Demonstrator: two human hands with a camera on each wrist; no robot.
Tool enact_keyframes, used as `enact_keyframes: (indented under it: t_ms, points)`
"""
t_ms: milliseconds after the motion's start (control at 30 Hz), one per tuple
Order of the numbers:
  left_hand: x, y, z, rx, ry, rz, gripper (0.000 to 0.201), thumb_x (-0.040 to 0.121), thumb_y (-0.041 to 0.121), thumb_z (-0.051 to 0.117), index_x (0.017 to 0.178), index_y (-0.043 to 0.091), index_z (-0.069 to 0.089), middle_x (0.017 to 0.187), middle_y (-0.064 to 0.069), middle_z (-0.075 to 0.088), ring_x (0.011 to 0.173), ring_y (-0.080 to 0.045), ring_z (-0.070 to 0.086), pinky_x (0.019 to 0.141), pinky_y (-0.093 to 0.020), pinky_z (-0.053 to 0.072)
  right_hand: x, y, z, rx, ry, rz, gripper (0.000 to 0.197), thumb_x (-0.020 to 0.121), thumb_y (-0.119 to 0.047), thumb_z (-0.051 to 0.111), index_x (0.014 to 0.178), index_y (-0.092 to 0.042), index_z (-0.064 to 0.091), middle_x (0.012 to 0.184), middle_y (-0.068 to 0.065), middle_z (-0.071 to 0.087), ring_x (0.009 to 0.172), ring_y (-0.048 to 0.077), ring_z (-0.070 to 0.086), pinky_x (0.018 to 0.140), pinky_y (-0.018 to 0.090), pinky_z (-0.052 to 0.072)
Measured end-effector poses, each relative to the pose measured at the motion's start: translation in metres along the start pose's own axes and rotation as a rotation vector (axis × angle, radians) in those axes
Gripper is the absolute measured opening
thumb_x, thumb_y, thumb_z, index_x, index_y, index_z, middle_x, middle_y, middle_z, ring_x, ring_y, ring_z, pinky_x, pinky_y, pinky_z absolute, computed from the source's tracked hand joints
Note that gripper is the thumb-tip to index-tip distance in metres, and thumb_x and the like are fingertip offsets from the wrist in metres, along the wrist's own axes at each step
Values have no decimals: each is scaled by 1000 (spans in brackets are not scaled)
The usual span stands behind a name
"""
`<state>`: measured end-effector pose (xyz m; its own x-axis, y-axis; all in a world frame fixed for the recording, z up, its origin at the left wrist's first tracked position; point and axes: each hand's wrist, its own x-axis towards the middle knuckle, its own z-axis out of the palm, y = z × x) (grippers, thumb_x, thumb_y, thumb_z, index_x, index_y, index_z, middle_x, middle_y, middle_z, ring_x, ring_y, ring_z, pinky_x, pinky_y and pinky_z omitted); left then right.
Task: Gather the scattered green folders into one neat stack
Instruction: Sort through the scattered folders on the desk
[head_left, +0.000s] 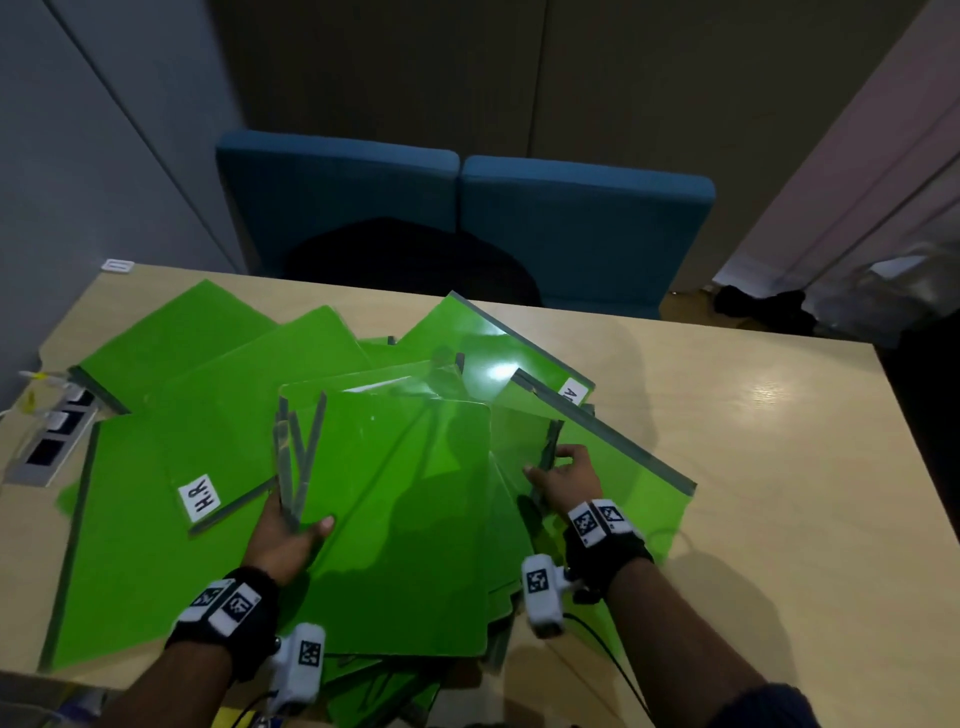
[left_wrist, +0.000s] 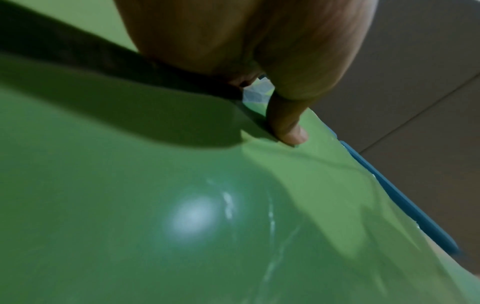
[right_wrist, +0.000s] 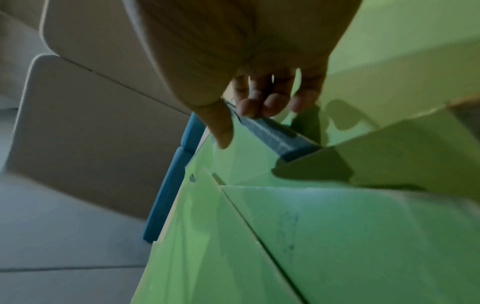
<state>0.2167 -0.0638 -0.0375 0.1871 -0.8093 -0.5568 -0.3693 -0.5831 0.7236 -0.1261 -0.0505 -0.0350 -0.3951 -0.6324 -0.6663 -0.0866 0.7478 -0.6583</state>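
Note:
Several green folders lie fanned and overlapping on the wooden table (head_left: 779, 467). My left hand (head_left: 296, 519) grips the left edge of the middle bundle of folders (head_left: 395, 509), thumb (left_wrist: 288, 129) pressed on the top cover (left_wrist: 155, 205). My right hand (head_left: 553, 467) holds the bundle's right side, its fingers (right_wrist: 262, 105) curled round a grey spine bar (right_wrist: 280, 135) and the thumb on a green cover (right_wrist: 337, 236). A folder labelled H.R (head_left: 200, 498) lies to the left. More folders (head_left: 171, 338) spread toward the far left, and one (head_left: 623, 452) sticks out to the right.
A socket panel (head_left: 47, 441) is set in the table's left edge. Two blue chairs (head_left: 467, 218) stand beyond the far edge. Bare tabletop shows to the right of the folders. Some folders overhang the near edge (head_left: 384, 686).

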Motion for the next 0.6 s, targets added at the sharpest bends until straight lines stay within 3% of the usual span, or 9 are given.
enact_keyframes:
  t_ms: [67,133,167,267,333,433,533,600]
  points:
    - [-1,0,3,-22,0,6,85,84,6,69,150,28,21,152,-12,35,137,-36,34,109,-56,31,-2,-1,-2,10,22,-4,48,81,-17,77,116,-18,45,102,17,69,76,30,69,70,41,60]
    - [1,-1,4,-48,-6,2,85,84,6,70,149,31,22,152,-11,36,137,-36,35,109,-56,31,-7,3,-9,36,39,-36,43,81,-10,76,115,-19,51,92,12,66,59,18,62,50,26,55]
    - [2,-2,4,-71,-7,-3,86,84,6,70,149,34,21,153,-10,35,137,-36,34,108,-57,31,-9,6,-11,59,39,-55,42,81,-9,75,114,-21,52,93,11,63,58,16,59,49,25,54]
    - [3,-5,3,-97,-8,-18,88,84,7,70,147,40,19,154,-7,32,138,-36,33,107,-59,31,-21,13,-6,112,-54,-117,53,82,-8,74,118,-29,43,99,13,67,71,20,63,64,37,57]
    - [4,-7,2,-95,-11,-15,86,84,9,70,147,39,20,154,-8,34,138,-36,33,107,-59,30,-28,20,0,93,-53,-184,60,84,-2,69,122,-35,38,90,4,66,72,19,64,56,28,52]
    - [8,-10,-1,-92,-20,-21,83,84,10,70,148,33,23,152,-10,36,137,-36,35,107,-59,31,-32,16,-3,105,33,-271,63,86,10,60,121,-41,44,85,2,64,73,23,65,46,17,49]
    - [11,-12,-4,-54,-32,-21,82,83,12,72,149,27,25,150,-11,39,135,-35,38,107,-57,33,-20,0,-26,77,207,-353,66,90,11,52,130,-41,53,99,-1,66,79,20,65,62,25,56]
    - [10,-13,-4,-40,-17,-24,84,83,12,72,149,26,24,150,-12,39,135,-36,38,107,-56,33,-8,-13,-50,-49,269,-397,65,90,11,47,134,-36,55,104,1,65,84,22,63,73,28,53]
